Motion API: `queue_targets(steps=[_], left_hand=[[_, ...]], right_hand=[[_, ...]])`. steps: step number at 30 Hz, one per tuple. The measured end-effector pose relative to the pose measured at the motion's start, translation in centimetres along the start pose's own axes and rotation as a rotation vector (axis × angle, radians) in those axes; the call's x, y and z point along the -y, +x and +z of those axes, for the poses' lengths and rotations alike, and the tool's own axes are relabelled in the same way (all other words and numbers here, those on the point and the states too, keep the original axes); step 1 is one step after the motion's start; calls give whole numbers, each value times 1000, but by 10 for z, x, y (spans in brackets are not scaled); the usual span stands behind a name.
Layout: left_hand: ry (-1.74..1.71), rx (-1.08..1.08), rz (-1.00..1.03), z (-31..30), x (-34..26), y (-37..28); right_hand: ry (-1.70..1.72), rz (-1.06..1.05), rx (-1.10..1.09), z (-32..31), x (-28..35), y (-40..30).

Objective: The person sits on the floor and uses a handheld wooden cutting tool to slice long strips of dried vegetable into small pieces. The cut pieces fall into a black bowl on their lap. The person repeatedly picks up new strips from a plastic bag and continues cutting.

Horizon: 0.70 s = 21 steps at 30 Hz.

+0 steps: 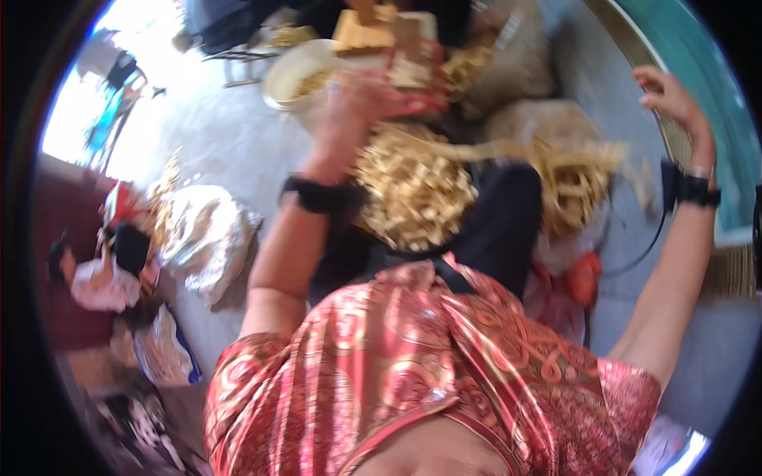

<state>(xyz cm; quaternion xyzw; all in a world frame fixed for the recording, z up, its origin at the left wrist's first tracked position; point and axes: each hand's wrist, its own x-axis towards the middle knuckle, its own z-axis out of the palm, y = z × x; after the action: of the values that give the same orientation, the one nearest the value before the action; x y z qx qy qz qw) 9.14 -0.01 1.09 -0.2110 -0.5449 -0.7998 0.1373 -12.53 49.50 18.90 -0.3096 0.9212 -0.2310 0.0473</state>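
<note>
My left hand (360,98), blurred, is over a red crate-like thing (425,104) near the rim of a white bucket (277,89); its fingers are too smeared to tell what it holds. Far out to the right, my right hand (664,89) is raised with its fingers apart and nothing in them. Between my knees lies a heap of short cut pale strips (417,190). A long pale strip (488,149) stretches above it towards a tangle of similar strips (565,184) at the right.
Wooden blocks (366,33) stand beyond the red thing. Woven sacks (518,71) are at the upper right. A shiny plastic sack (208,232) lies on the floor at left, and a person in pink (107,282) is farther left. A teal surface (708,119) edges the right side.
</note>
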Motion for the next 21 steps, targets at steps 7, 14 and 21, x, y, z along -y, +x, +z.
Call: queue_targets(steps=[7,14,21], left_hand=[[168,-146,-258,83,33,29],[729,278,-528,48,8,51],[57,-86,-211,12,-4,85]], right_hand=[[723,-411,363,209,187,77],[1546,-356,261,248,211,115],[1642,-217,147,272,223,132]])
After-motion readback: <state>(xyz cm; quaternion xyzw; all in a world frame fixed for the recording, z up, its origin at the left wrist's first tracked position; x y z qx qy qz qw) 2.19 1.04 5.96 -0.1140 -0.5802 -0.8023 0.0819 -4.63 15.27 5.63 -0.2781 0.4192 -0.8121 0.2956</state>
